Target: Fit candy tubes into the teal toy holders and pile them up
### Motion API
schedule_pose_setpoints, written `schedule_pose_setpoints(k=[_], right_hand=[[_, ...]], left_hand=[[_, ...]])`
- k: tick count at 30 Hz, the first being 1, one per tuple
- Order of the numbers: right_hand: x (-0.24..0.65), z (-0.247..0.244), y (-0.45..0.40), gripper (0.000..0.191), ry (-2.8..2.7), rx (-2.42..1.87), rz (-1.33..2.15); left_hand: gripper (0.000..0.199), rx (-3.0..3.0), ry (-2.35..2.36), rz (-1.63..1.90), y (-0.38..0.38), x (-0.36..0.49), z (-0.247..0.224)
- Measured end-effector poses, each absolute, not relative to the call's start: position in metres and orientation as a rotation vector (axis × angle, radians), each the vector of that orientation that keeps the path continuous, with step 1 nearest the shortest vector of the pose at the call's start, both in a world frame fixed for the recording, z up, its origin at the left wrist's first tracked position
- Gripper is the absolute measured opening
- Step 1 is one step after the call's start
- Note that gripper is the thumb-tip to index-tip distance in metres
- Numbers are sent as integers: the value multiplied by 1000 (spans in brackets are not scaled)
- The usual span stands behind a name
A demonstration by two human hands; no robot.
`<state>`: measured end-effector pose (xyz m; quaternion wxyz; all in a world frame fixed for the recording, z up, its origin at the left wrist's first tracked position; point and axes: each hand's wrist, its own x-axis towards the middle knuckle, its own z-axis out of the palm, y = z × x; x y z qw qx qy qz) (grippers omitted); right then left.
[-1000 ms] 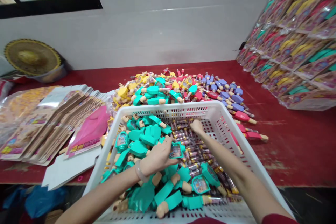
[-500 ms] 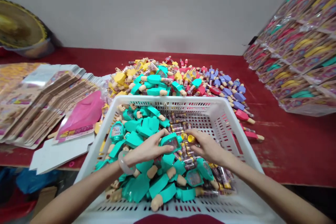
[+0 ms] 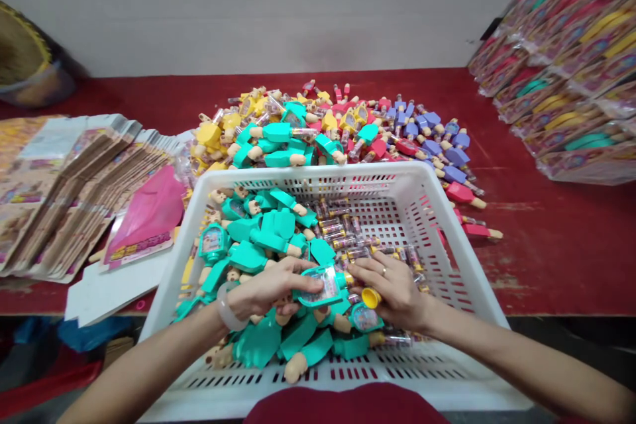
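My left hand (image 3: 278, 281), with a pale bangle at the wrist, grips a teal popsicle-shaped plastic case (image 3: 328, 286) with a clear window. The case's narrow neck points right, where a bit of yellow shows. My right hand (image 3: 397, 291) is closed around a yellow cap (image 3: 370, 297), its hollow end facing me; whether a tube is attached is hidden. Its fingertips reach the neck of the case. Both hands are over a white perforated basket (image 3: 462, 265). More teal cases (image 3: 248, 256) with beige ends fill its left side; small clear tubes with yellow ends (image 3: 342, 238) lie to the right.
Behind the basket, yellow, teal, red and purple pieces (image 3: 417, 122) are heaped on the red table (image 3: 536, 238). Stacked printed cards (image 3: 64, 192) and a pink packet (image 3: 149, 209) lie left. Bagged packs (image 3: 571, 93) rise at right. A round tub (image 3: 30, 83) sits back left.
My right hand has turned over, back upward, its fingers now at the neck of the case. The left hand has moved slightly lower with the case, and the view has shifted a little.
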<state>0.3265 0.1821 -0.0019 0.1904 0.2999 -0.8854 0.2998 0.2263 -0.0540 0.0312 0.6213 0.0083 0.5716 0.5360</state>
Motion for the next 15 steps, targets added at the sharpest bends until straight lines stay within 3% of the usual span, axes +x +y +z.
schedule_pose_setpoints(k=[4, 9, 12, 15], right_hand=[[338, 3, 177, 43, -2420, 928, 741], [346, 2, 173, 37, -2551, 827, 731], [343, -4, 172, 30, -2683, 631, 1062], [331, -12, 172, 22, -2837, 117, 1720]], left_hand=[[31, 59, 1082, 1101, -55, 226, 27], [31, 53, 1211, 1119, -56, 231, 28], [37, 340, 1503, 1093, -56, 234, 27], [43, 959, 1982, 974, -57, 235, 23]])
